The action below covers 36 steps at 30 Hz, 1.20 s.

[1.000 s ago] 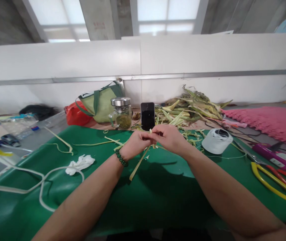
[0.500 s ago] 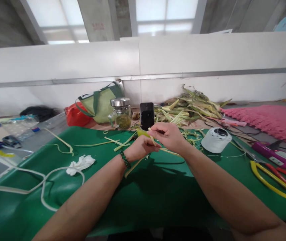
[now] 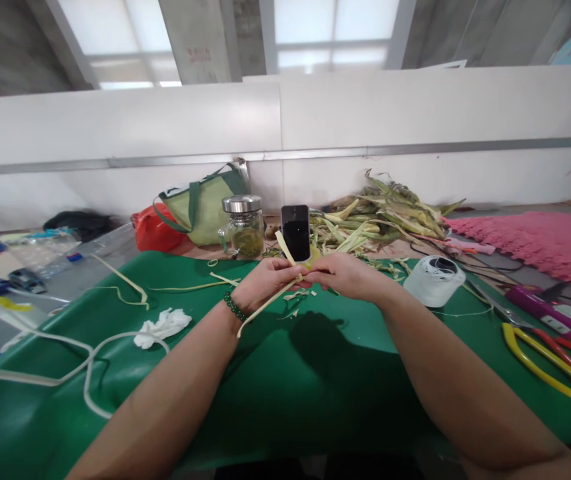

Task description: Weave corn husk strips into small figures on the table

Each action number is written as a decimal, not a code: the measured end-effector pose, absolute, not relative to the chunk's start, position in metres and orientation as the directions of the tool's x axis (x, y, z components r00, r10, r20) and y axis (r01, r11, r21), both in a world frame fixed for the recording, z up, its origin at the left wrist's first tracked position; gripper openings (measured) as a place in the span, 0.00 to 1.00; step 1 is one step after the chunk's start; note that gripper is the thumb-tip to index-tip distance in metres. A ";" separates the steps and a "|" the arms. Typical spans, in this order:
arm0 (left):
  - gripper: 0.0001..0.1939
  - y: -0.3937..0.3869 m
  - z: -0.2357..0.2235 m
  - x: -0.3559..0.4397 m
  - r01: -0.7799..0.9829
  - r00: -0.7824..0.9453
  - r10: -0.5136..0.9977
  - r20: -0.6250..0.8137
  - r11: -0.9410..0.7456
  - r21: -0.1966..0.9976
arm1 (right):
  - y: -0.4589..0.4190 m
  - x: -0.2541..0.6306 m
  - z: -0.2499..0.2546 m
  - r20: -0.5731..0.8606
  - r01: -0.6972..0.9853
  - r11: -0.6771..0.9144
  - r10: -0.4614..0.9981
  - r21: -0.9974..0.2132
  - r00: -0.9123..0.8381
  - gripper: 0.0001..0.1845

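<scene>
Both hands meet over the green mat (image 3: 275,400), fingertips nearly touching. My left hand (image 3: 269,283), with a green bead bracelet (image 3: 235,307) at its wrist, is closed on pale plant strips. One strip (image 3: 284,247) sticks up beyond its fingers, and a longer strip (image 3: 265,308) slants down toward the wrist. Pinched at the crossing of the strips is my right hand (image 3: 344,276); its fingertips hide the exact hold. Small pale scraps (image 3: 298,295) lie on the mat below. A dark phone (image 3: 295,230) stands upright just behind the hands.
Behind stand a lidded glass jar (image 3: 245,230) and a green bag (image 3: 210,213). A husk heap (image 3: 390,203) lies back right. To the right are a white thread spool (image 3: 433,280) and yellow-and-red-handled scissors (image 3: 540,360). White tubing (image 3: 88,373) and crumpled tissue (image 3: 163,327) lie left.
My left hand has turned, and a strip now points up above it. My right hand has drawn slightly right and lower. The long strip end has swung toward my left wrist.
</scene>
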<state>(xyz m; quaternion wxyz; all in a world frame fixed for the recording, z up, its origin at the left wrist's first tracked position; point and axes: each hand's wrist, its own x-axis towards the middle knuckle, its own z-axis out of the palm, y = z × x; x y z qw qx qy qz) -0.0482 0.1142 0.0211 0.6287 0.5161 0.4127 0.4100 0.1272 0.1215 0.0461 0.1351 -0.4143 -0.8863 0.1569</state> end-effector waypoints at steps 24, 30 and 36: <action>0.10 0.113 0.023 -0.048 0.187 0.289 0.957 -0.035 -0.021 0.982 | 0.120 0.130 0.048 0.193 0.805 0.566 0.822 -0.178 -0.535 0.12; 0.07 0.115 0.023 -0.050 0.256 0.317 0.948 0.024 -0.110 0.960 | 0.123 0.132 0.045 0.217 0.770 0.608 0.792 -0.195 -0.570 0.11; 0.07 0.115 0.017 -0.046 0.331 0.297 0.954 0.034 -0.136 0.934 | 0.123 0.128 0.043 0.247 0.696 0.624 0.780 -0.354 -0.575 0.10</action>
